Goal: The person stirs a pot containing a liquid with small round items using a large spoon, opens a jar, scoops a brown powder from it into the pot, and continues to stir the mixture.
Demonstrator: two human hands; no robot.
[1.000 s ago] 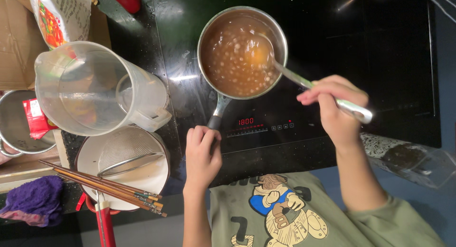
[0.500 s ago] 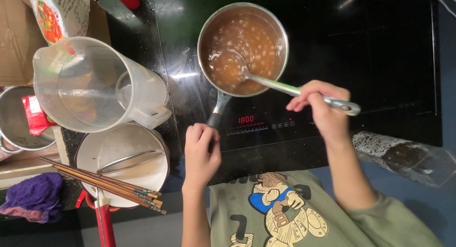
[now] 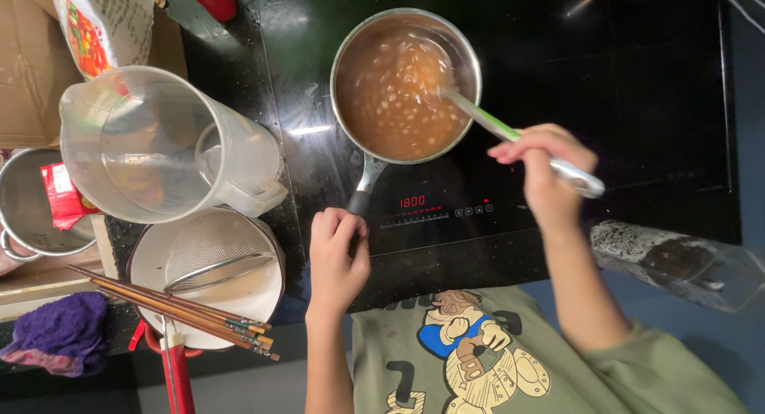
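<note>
The ladle's (image 3: 510,135) bowl is sunk, seemingly, under brown beany liquid in the saucepan (image 3: 405,83) on the black hob (image 3: 606,79). The right hand (image 3: 546,179) grips its handle; the left hand (image 3: 336,255) closes on the pan's handle. The ladle has swung from the left to the right rim.

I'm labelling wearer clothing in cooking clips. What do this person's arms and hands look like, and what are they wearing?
Both arms are bare from the short sleeves down: no gloves, rings, watch or bracelets show on the left hand or the right hand. The person wears an olive-green T-shirt with a cartoon figure print in tan, blue and black on the chest.
</note>
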